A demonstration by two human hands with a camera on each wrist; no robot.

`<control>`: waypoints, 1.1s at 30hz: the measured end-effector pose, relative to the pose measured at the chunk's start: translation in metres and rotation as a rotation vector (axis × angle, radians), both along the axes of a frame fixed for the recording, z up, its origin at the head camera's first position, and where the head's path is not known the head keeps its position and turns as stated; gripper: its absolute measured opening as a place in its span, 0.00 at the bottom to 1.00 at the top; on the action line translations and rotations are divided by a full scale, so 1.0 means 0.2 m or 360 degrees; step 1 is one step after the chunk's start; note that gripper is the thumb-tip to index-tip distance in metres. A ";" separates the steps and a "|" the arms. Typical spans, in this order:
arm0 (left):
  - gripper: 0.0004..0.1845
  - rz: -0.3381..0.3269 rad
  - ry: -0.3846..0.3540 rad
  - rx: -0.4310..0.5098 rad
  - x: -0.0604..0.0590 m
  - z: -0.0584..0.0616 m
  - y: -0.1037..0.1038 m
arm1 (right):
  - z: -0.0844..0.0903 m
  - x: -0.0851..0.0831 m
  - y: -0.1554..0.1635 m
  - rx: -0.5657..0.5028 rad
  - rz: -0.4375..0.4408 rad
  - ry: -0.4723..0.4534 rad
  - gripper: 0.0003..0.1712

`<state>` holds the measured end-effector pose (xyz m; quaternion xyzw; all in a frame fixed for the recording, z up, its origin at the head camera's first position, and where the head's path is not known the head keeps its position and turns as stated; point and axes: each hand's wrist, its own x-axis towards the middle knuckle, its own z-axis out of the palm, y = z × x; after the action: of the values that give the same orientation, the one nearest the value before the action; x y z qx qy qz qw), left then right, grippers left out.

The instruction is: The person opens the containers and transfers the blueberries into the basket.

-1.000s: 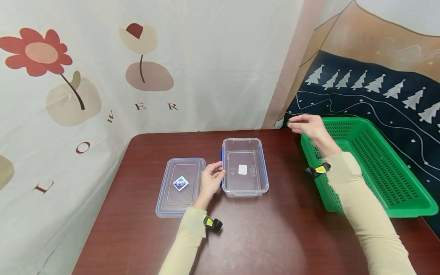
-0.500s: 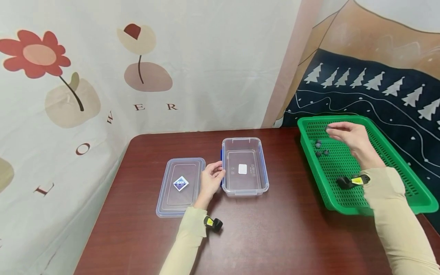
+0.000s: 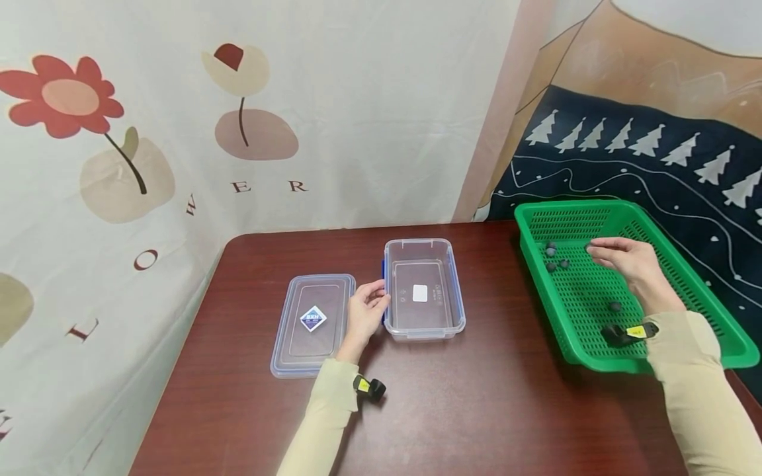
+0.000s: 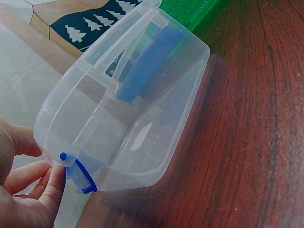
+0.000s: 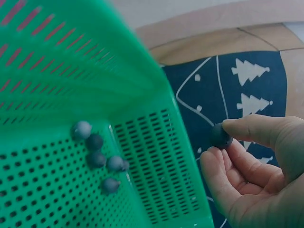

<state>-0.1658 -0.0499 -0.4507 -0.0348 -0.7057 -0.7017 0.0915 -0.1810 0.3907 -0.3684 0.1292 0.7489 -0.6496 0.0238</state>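
Note:
My right hand (image 3: pixel 634 268) pinches a dark blueberry (image 5: pixel 221 136) between thumb and fingertips, over the green basket (image 3: pixel 538 311) in the head view. Several more blueberries (image 5: pixel 97 159) lie on the basket's perforated floor; a lone blueberry (image 3: pixel 615 306) sits nearer the wrist. With thumb and fingers my left hand (image 3: pixel 364 311) grips the left side of a clear plastic food container (image 3: pixel 424 324). Its fingertips touch a blue latch (image 4: pixel 83 176) there. The container stands lidless on the table, and nothing shows inside it.
A clear lid (image 3: pixel 309 350) with a blue-and-white sticker lies left of the container, beside the left hand. The dark red wooden table (image 3: pixel 476 410) runs up to a printed curtain (image 3: pixel 369 132) behind. The basket stands at the table's right side.
My right hand has moved from the basket's back left corner rightward and nearer over the basket, still pinching a blueberry. The lone blueberry has come into view. My left hand stays put.

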 end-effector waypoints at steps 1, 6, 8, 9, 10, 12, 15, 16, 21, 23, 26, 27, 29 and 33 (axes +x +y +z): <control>0.16 0.0000 -0.0001 0.0000 0.00 0.00 0.00 | -0.01 0.01 0.01 0.0019 0.0005 -0.0005 0.07; 0.16 0.0001 -0.0003 0.0010 0.00 0.00 0.00 | -0.11 -0.02 0.10 0.0085 -0.0009 -0.0045 0.04; 0.16 0.0005 0.0000 0.0012 -0.01 -0.01 0.00 | -0.18 -0.05 0.15 0.0113 -0.0026 -0.0065 0.06; 0.16 0.0006 -0.0002 0.0015 -0.01 -0.01 0.00 | -0.18 -0.05 0.16 0.0118 -0.0024 -0.0074 0.05; 0.16 0.0008 -0.0003 0.0016 -0.01 -0.01 0.00 | -0.18 -0.05 0.15 0.0104 -0.0029 -0.0084 0.05; 0.16 0.0010 -0.0009 0.0017 -0.01 -0.01 0.00 | -0.15 -0.03 0.12 0.0090 -0.0026 -0.0100 0.05; 0.16 0.0009 -0.0013 0.0014 0.00 -0.01 0.00 | -0.07 0.01 0.04 0.0092 -0.0002 -0.0155 0.12; 0.16 0.0009 -0.0013 0.0012 0.00 0.00 0.00 | -0.06 0.01 0.04 0.0086 -0.0002 -0.0168 0.12; 0.16 0.0006 -0.0024 0.0011 0.00 0.00 0.00 | -0.08 0.02 0.05 0.0058 -0.0016 -0.0176 0.10; 0.16 0.0006 -0.0028 0.0014 0.00 0.00 0.00 | -0.10 0.02 0.07 0.0101 -0.0016 -0.0161 0.05; 0.16 0.0003 -0.0030 0.0011 0.00 0.00 0.00 | -0.14 0.02 0.11 0.0143 -0.0030 -0.0167 0.07; 0.16 0.0004 -0.0030 0.0006 0.00 0.00 0.00 | -0.14 0.01 0.12 0.0149 -0.0034 -0.0166 0.09; 0.16 0.0009 -0.0028 -0.0004 0.00 0.00 0.00 | -0.15 0.01 0.13 0.0125 -0.0047 -0.0150 0.11; 0.16 0.0015 -0.0028 -0.0020 0.00 0.00 0.01 | -0.12 0.06 0.12 -0.0083 -0.0124 0.0006 0.08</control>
<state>-0.1663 -0.0482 -0.4507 -0.0261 -0.7111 -0.6970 0.0883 -0.1683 0.4145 -0.3922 0.1563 0.7262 -0.6695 0.0003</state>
